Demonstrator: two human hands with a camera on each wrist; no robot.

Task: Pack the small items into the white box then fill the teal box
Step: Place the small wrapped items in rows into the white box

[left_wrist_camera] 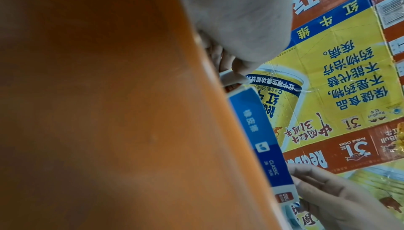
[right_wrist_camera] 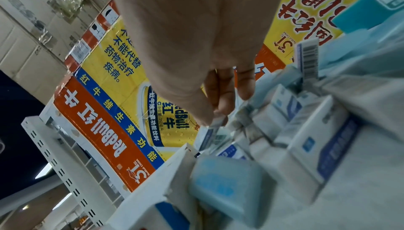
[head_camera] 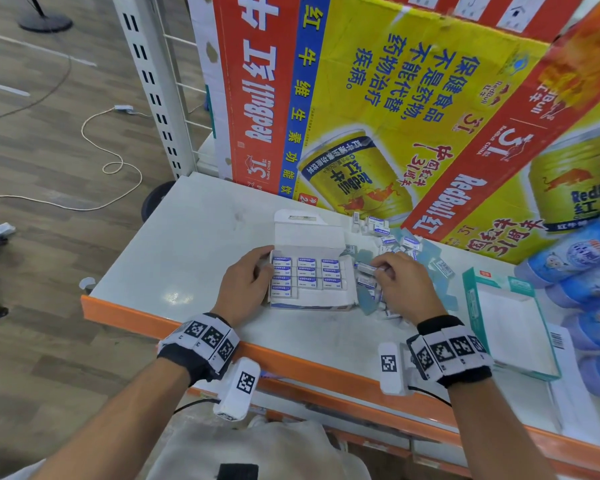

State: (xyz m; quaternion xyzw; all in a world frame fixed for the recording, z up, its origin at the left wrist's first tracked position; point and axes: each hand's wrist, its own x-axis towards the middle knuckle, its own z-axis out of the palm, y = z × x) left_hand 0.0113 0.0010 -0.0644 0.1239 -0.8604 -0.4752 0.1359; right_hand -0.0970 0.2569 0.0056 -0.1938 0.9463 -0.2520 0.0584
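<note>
While box steadied, eraser point(head_camera: 367, 269) pinched

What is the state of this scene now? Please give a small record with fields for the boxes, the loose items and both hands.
white box: open white cardboard box on the shelf top, partly filled with rows of small white-and-blue erasers
teal box: open teal-edged carton, no erasers visible inside
loose items: pile of erasers right of the white box
left hand: holds the white box's left edge
right hand: pinches one eraser
</note>
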